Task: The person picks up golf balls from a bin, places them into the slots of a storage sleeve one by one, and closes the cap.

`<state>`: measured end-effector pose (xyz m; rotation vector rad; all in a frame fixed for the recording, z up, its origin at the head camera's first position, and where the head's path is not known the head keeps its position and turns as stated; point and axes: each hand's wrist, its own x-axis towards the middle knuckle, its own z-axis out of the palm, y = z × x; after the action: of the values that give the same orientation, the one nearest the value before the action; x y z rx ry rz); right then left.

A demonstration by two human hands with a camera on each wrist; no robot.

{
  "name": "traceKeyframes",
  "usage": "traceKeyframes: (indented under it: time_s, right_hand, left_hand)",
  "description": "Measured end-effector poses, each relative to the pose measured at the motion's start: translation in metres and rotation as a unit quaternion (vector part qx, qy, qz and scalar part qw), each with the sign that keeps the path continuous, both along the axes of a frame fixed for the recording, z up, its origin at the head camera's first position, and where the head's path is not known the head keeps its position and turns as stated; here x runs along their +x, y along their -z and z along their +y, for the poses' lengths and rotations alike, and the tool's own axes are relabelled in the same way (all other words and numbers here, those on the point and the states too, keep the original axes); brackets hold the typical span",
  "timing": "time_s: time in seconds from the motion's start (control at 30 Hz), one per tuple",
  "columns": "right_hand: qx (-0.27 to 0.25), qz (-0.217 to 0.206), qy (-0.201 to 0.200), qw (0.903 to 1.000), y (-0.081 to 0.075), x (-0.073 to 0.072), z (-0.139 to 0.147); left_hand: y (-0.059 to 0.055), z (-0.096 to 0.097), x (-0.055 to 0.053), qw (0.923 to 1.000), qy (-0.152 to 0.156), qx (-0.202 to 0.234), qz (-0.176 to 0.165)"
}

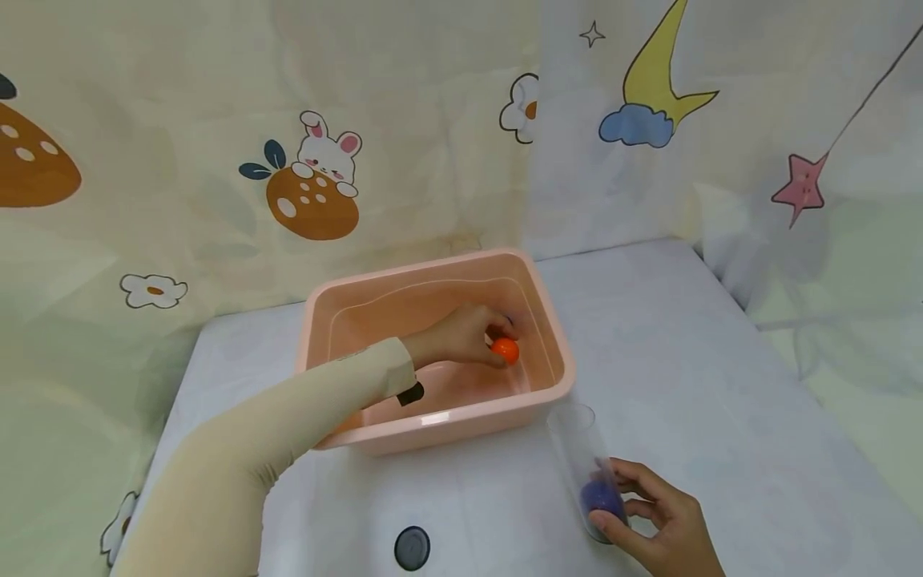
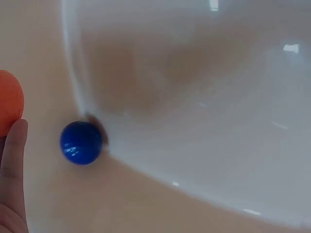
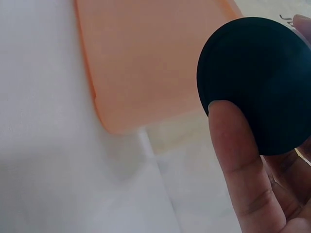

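Inside the pink basin (image 1: 436,418), my left hand (image 1: 461,335) pinches an orange ball (image 1: 506,350) between thumb and fingers. A glossy blue ball (image 2: 81,142) lies in the basin's corner, close to that hand; in the head view it is mostly hidden by the fingers. At the front right, my right hand (image 1: 659,513) grips a clear tube (image 1: 574,437) near its bottom, with a purple-blue ball (image 1: 602,498) inside. The right wrist view shows the tube's dark round base (image 3: 255,82) with the thumb against it.
A dark round disc (image 1: 413,548) lies on the white table (image 1: 649,336) in front of the basin. Cloth printed with cartoon figures (image 1: 433,120) hangs behind the table and along its sides.
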<state>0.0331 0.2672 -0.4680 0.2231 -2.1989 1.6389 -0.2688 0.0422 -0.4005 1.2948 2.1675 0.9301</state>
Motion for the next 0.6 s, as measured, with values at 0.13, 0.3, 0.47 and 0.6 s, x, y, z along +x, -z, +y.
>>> traceKeyframes:
  time_s: [0.13, 0.3, 0.47, 0.6]
  right_hand:
    - [-0.014, 0.009, -0.007, 0.9998, -0.001, 0.002, 0.000]
    - [-0.022, 0.013, -0.007, 0.9997, -0.002, 0.004, 0.000]
    - [-0.025, 0.004, -0.003, 0.9997, -0.004, 0.006, -0.002]
    - [-0.013, -0.004, 0.006, 0.9999, -0.006, 0.007, -0.003]
  left_hand:
    - [-0.011, -0.007, 0.006, 0.9999, -0.002, 0.015, -0.008]
    - [-0.028, -0.014, 0.015, 0.9998, -0.020, 0.006, -0.008]
    - [-0.051, -0.020, 0.026, 0.9986, -0.053, 0.001, -0.007]
    - [-0.069, -0.026, 0.035, 0.9974, -0.061, 0.027, -0.025]
